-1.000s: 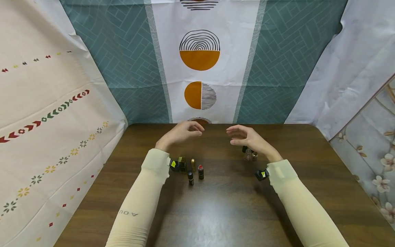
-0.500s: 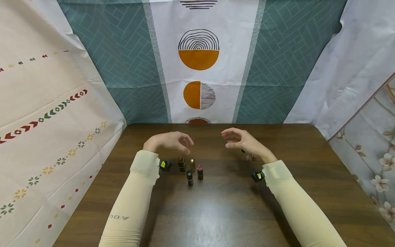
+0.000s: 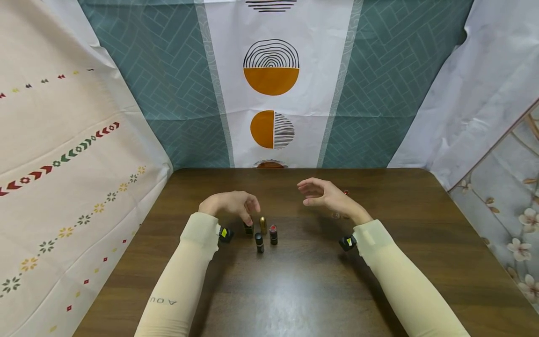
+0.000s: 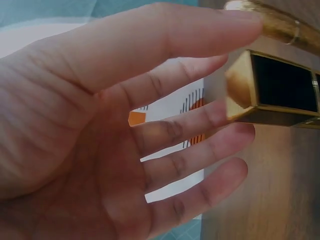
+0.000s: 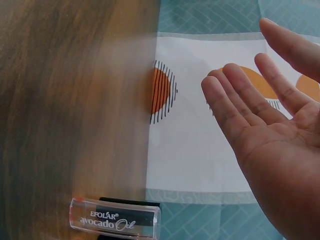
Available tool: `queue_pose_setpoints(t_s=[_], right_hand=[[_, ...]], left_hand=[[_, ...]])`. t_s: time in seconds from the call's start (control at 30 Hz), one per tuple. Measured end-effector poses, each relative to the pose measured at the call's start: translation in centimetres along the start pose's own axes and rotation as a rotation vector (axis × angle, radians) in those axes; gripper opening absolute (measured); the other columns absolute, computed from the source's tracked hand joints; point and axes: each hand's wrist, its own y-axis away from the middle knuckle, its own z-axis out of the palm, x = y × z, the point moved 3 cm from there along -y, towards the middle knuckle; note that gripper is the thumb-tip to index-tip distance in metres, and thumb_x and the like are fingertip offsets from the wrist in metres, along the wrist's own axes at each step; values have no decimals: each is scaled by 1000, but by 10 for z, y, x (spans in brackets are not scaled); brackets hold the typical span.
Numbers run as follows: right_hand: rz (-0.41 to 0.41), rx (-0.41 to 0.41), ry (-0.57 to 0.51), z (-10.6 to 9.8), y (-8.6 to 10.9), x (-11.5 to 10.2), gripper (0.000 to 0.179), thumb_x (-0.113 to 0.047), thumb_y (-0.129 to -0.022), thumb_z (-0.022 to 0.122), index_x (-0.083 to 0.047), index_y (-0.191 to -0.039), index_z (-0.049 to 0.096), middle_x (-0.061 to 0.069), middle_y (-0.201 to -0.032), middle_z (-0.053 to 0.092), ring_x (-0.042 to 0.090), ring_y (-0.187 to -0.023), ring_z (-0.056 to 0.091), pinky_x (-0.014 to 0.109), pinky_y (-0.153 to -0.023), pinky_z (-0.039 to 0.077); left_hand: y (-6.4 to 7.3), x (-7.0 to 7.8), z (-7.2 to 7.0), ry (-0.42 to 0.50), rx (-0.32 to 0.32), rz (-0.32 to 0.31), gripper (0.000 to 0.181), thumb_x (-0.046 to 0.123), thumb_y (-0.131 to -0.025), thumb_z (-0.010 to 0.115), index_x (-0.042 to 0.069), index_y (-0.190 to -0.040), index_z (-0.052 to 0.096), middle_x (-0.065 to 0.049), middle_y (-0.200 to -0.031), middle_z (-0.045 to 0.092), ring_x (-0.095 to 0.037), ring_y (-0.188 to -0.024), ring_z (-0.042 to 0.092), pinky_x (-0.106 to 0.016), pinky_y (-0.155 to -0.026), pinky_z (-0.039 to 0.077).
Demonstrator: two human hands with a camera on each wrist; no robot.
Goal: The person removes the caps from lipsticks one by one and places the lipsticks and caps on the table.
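My left hand (image 3: 231, 204) is over a black lipstick tube with gold edges (image 3: 249, 230), its thumb and fingers spread around the top. In the left wrist view this square tube (image 4: 285, 82) sits just beyond the thumb and fingertips, and a gold tube (image 4: 287, 29) lies behind the thumb. Beside that hand stand the gold tube (image 3: 263, 225), a small dark tube (image 3: 259, 243) and a dark lipstick with a red top (image 3: 273, 234). My right hand (image 3: 330, 196) hovers with relaxed fingers, holding nothing.
Near the right hand stands a clear tube lettered "avocado Oil" (image 5: 115, 217). A small red-rimmed item (image 3: 346, 192) shows behind that hand. All rest on a brown wooden table (image 3: 320, 290), with a patterned cloth (image 3: 177, 93) hanging behind it.
My left hand has moved left and down onto the black and gold lipstick tube. My right hand has drifted slightly left and lower, still relaxed.
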Motion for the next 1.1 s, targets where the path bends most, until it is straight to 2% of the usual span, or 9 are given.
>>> queue_pose_setpoints(t_s=[0.37,0.47,0.6,0.8,1.1], right_hand=[[9,-12,-4,6,-3,3,54,-3,-94,75,2,-144,54,18,-141,60,41,-134,54,56,-110,44],[4,-22,-23,8,-5,3,53,-1,-95,74,3,-144,53,20,-142,59,45,-134,52,54,-109,46],[-10,-42,-35,12,-7,5,54,0,-95,73,5,-144,52,23,-142,58,50,-134,50,47,-106,50],[1,-49,-29,17,-11,7,53,0,-94,74,4,-143,54,21,-142,58,50,-134,50,51,-107,48],[10,-81,-10,25,-15,11,53,-6,-97,72,5,-144,51,25,-144,56,49,-135,50,52,-105,50]], left_hand=[[-4,-4,8,-119,43,2,29,0,-85,83,6,-111,72,-8,-115,68,-25,-109,57,-45,-99,48],[-6,-6,10,-141,43,0,27,0,-85,83,7,-109,72,-3,-110,67,-23,-106,56,-43,-96,48],[-6,-7,11,-151,58,-16,22,0,-87,80,8,-106,73,-1,-101,67,-21,-95,55,-37,-86,48],[-4,-7,7,-176,120,-50,13,5,-90,78,11,-101,77,4,-94,71,-19,-93,59,-38,-85,49],[0,-10,-3,-201,210,-39,13,6,-93,72,13,-102,80,4,-94,73,-18,-90,62,-37,-83,51]])
